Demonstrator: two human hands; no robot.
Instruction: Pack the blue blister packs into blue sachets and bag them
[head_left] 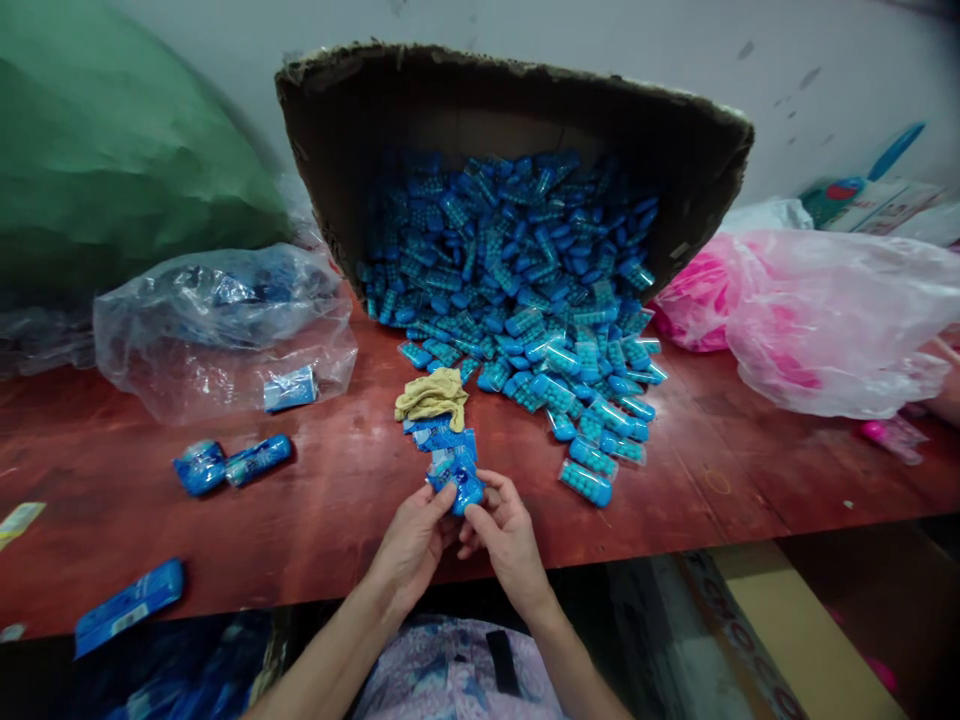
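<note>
My left hand (416, 540) and my right hand (510, 540) meet near the table's front edge, both closed with fingertips on a small blue container (466, 492). Printed blue plastic is partly around it; how far it covers the container I cannot tell. Just beyond lie flat blue printed sleeves (442, 437), with a crumpled yellow cloth (433, 396) over their far end. Farther back, many clear containers with blue caps and small turquoise balls (525, 330) spill from a tipped cardboard box (517, 70).
Left on the red table (360, 500) are wrapped blue containers (259, 460), a blue packet (131, 603) at the edge and a clear plastic bag (172, 370). A large green sack (127, 150) stands behind. At right sits a pink-filled bag (825, 320); cardboard (795, 630) lies below.
</note>
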